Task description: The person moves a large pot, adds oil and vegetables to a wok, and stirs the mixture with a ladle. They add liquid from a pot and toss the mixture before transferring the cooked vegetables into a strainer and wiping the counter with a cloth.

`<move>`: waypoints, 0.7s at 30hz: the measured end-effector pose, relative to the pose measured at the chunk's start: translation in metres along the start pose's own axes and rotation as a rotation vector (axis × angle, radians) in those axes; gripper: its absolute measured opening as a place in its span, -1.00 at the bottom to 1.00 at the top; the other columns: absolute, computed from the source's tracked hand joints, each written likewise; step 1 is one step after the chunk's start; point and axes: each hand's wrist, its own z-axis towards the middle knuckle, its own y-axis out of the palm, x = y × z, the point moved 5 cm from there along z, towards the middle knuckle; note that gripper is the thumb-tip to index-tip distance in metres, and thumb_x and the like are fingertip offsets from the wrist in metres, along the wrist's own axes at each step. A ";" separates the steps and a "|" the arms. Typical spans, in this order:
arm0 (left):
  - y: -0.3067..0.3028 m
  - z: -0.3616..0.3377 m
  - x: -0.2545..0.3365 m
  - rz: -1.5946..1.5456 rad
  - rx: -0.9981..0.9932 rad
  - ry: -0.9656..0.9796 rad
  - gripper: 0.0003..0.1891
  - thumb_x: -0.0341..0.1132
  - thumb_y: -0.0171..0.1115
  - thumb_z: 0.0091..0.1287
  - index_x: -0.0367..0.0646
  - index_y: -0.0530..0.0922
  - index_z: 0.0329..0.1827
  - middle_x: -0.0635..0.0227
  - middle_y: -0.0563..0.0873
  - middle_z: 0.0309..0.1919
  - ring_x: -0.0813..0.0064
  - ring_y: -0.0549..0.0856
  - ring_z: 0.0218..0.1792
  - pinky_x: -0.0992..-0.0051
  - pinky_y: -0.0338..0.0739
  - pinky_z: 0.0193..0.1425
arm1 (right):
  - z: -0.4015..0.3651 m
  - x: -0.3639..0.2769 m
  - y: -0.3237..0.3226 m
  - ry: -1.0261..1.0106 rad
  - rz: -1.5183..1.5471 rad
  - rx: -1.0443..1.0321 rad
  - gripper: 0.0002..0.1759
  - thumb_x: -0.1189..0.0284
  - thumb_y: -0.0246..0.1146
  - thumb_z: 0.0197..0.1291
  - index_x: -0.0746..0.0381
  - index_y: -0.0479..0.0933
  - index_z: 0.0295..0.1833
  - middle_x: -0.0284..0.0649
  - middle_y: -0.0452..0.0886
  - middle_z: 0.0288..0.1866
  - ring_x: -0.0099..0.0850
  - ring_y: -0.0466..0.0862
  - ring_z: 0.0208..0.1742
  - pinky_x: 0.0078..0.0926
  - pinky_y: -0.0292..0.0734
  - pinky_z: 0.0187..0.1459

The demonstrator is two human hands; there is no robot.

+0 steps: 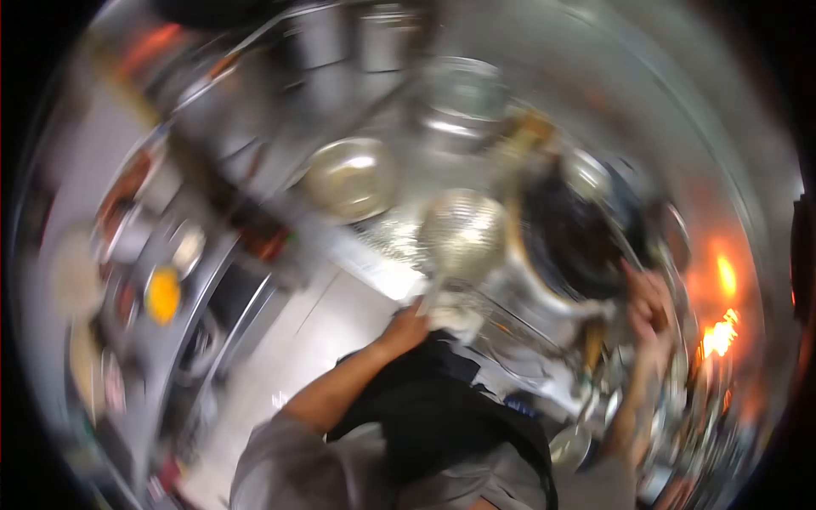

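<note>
My left hand point(406, 330) is closed round the handle of a round perforated skimmer point(463, 231), whose bowl points away from me over the steel worktop. To the right, my right hand point(648, 306) grips the long handle of a ladle point(586, 175). The ladle's bowl lies over the far side of a dark wok point(568, 242), just right of the skimmer. Motion blur smears the wok's contents.
A metal bowl point(350, 180) and a steel pot point(463, 89) stand beyond the skimmer. Flames point(721, 333) burn at the far right. Left, a counter carries several containers, one with yellow contents point(162, 295). White floor tiles point(293, 327) show between.
</note>
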 end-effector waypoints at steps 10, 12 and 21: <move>-0.189 -0.119 -0.087 0.280 0.917 -0.261 -0.76 -0.30 0.27 0.27 -0.27 0.60 -0.09 0.07 0.70 -0.15 0.11 0.67 -0.15 0.28 0.56 -0.05 | -0.033 -0.006 -0.119 0.103 -0.237 0.142 -0.50 0.35 0.01 0.35 0.36 0.26 0.34 -0.44 0.49 -0.30 -0.65 0.43 -0.53 -0.68 0.37 -0.56; -0.293 -0.190 -0.099 -0.226 1.183 -0.305 -0.88 -0.30 0.19 0.36 -0.17 0.57 -0.24 0.37 0.65 -0.46 0.49 0.66 -0.42 0.49 0.56 -0.36 | -0.039 0.002 -0.116 0.091 -0.412 0.140 -0.55 0.34 0.06 0.32 0.34 0.37 0.24 -0.43 0.49 -0.32 -0.62 0.44 -0.52 -0.69 0.35 -0.57; -0.488 -0.349 -0.239 -0.919 1.447 -0.341 -0.75 -0.21 0.18 0.34 -0.26 0.55 -0.17 0.19 0.65 -0.38 0.20 0.70 -0.29 0.24 0.65 -0.14 | 0.023 0.003 -0.118 -0.359 -1.537 0.646 -0.82 0.41 0.13 0.22 0.24 0.55 -0.14 -0.41 0.44 -0.60 -0.59 0.40 -0.68 -0.53 0.30 -0.65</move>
